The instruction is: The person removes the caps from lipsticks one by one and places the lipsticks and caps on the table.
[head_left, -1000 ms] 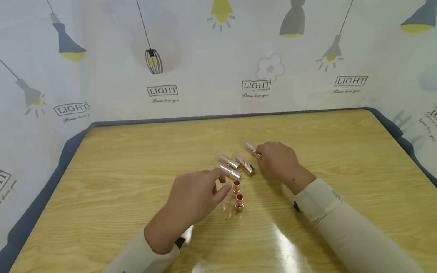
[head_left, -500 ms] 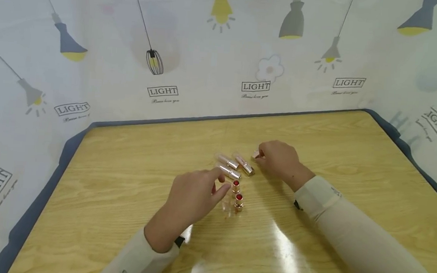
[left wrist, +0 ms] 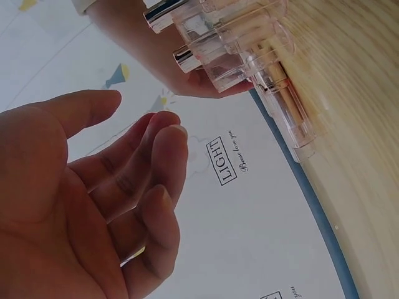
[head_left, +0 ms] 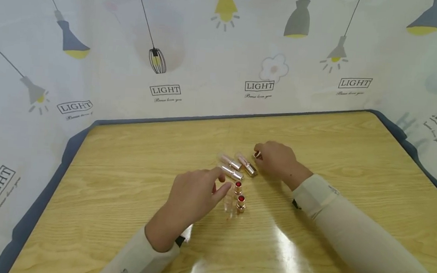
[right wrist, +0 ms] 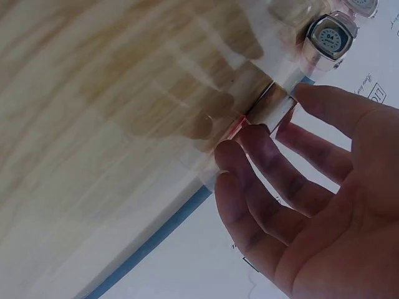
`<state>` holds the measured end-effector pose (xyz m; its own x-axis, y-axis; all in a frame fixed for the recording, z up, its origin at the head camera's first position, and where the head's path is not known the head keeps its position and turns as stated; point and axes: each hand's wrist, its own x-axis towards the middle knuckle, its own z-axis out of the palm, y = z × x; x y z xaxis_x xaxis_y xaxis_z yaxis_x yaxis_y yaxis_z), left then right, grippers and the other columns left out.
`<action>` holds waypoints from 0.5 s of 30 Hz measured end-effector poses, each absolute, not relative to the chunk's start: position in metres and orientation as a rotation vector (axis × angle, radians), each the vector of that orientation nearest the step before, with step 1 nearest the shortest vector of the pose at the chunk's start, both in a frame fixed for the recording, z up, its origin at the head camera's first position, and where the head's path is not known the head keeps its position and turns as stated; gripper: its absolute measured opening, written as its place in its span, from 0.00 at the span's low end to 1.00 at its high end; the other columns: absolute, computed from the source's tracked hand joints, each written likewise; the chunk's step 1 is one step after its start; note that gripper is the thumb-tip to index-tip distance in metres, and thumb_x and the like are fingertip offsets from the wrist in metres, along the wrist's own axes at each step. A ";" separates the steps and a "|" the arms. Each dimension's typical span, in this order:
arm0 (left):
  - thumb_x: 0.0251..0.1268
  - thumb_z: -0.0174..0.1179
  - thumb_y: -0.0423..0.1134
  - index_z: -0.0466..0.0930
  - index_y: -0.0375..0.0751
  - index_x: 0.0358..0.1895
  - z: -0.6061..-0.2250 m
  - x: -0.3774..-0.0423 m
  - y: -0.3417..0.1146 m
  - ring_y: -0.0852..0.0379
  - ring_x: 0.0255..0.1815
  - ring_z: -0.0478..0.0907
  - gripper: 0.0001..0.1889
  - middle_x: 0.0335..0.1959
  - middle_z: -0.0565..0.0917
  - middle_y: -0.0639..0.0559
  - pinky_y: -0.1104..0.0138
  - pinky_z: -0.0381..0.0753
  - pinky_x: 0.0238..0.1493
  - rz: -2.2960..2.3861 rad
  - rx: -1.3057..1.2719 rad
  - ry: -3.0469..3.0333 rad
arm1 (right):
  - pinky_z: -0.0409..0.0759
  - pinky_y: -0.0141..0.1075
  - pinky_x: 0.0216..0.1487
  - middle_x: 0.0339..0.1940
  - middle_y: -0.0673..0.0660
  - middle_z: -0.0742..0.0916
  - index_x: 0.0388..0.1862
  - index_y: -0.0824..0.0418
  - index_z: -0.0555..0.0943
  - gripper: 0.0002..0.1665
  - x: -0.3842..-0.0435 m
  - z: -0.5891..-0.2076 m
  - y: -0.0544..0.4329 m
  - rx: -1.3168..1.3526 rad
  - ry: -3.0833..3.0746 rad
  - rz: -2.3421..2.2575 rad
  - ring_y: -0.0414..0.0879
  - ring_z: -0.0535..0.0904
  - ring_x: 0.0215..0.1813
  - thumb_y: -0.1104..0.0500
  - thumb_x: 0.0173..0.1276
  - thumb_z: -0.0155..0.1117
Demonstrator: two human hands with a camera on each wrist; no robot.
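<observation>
My right hand (head_left: 277,159) pinches a gold-based lipstick (head_left: 257,155) between thumb and fingers at the far side of the group; in the right wrist view that lipstick (right wrist: 269,107) is partly covered by the fingertips. With fingers loosely bent and holding nothing, my left hand (head_left: 194,195) hovers beside two lipsticks with red tops, a farther one (head_left: 238,188) and a nearer one (head_left: 241,204), both standing upright. A clear piece (head_left: 229,206) stands close to them. The left wrist view shows the left palm (left wrist: 37,205) bare.
Three more lipsticks with clear covers lie between the hands: a left one (head_left: 230,161), a front one (head_left: 232,172) and a right one (head_left: 246,165). They rest on a wooden table (head_left: 134,160). A lamp-patterned cloth (head_left: 207,69) hangs behind it.
The lipstick in my right hand lay slanting with its clear end pointing away; it has been turned and now shows mostly its end beside the fingers. My left hand has stayed put.
</observation>
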<state>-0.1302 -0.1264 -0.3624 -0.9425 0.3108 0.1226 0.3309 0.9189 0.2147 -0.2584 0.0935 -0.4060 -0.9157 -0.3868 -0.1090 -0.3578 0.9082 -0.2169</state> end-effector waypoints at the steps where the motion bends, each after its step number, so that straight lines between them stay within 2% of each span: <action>1: 0.70 0.59 0.57 0.83 0.54 0.42 -0.363 -0.130 -0.126 0.66 0.14 0.67 0.13 0.16 0.76 0.65 0.68 0.64 0.15 -0.360 -0.502 -2.994 | 0.84 0.48 0.44 0.48 0.56 0.88 0.58 0.59 0.81 0.18 -0.258 -0.406 0.094 -0.582 2.915 -0.294 0.50 0.85 0.48 0.53 0.75 0.58; 8: 0.71 0.59 0.57 0.83 0.53 0.43 -0.364 -0.131 -0.127 0.66 0.14 0.67 0.13 0.17 0.77 0.65 0.68 0.65 0.15 -0.356 -0.495 -3.010 | 0.81 0.44 0.37 0.44 0.58 0.86 0.55 0.60 0.78 0.15 -0.252 -0.405 0.100 -0.618 2.872 -0.262 0.49 0.82 0.39 0.54 0.77 0.53; 15: 0.70 0.60 0.56 0.83 0.54 0.42 -0.365 -0.132 -0.127 0.66 0.13 0.66 0.12 0.16 0.76 0.65 0.69 0.63 0.14 -0.341 -0.509 -2.980 | 0.71 0.40 0.28 0.30 0.54 0.81 0.42 0.58 0.73 0.12 -0.246 -0.405 0.104 -0.603 2.842 -0.265 0.47 0.74 0.29 0.49 0.77 0.54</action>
